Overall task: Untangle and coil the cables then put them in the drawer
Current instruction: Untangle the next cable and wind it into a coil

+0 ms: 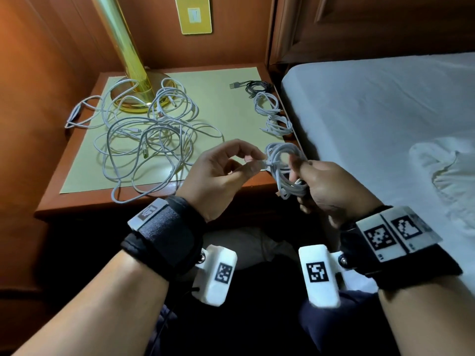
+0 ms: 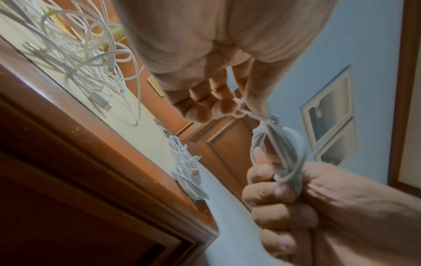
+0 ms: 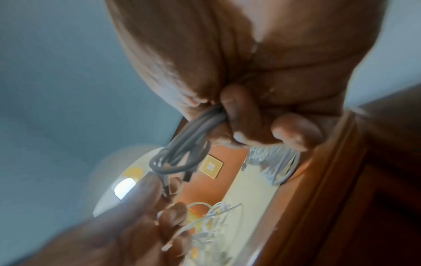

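Mid-frame, right hand (image 1: 331,191) grips a white coil (image 1: 285,170) while left hand (image 1: 221,173) fingers pinch its loose end. Three finished coils (image 1: 267,104) sit along the counter (image 1: 226,109) edge, I think; big tangle (image 1: 144,134) upper left remains, drawer unseen.

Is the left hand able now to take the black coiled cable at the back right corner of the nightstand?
Probably not yet. The left hand pinches the loose end of the white coiled cable, which the right hand grips. The black coiled cable lies uncovered, with nothing in the way.
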A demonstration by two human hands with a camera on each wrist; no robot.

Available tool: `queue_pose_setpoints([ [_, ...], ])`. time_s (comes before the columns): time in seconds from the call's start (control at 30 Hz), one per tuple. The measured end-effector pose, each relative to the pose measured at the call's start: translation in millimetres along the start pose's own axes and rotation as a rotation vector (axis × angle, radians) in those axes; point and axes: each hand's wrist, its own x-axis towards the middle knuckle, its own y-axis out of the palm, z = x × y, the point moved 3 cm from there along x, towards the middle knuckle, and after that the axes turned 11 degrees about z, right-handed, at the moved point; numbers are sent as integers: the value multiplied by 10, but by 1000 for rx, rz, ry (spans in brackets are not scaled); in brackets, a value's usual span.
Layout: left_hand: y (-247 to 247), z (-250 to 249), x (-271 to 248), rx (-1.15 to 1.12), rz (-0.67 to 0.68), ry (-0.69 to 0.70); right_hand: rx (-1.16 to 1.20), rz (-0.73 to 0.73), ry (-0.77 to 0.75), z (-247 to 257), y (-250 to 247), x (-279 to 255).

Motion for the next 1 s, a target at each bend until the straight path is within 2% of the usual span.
queue_pose_setpoints([
  [0.07, 8, 56, -12, 119, -19, -85, -239, -120, -47, -13, -86, 25],
  [0.13, 32, 95, -17, 159, -4, -142, -294, -142, -88, -13, -104, 46],
  [0.23, 44, 142, -6, 162, 9, -193, -266, -126, -62, -44, -44, 102],
  [0.33, 35, 183, -12, 193, -19, -269, -134, -112, -8, -72, 14, 125],
  [0.43, 12, 187, -45, 256, -35, -314, -26, -82, -39, -76, 55, 134],
  [0.57, -86, 184, -108, 347, -60, -391, -77, -78, -72, -90, 114, 158],
  [0.73, -337, 133, -191, 621, -90, -470, -159, -93, -88, -68, 226, 184],
  [0.83, -414, 126, -218, 706, -41, -495, -194, -115, -61, -41, 283, 240],
  [1.0, -407, 205, -223, 754, 116, -538, -298, -139, -29, -52, 348, 373],
])
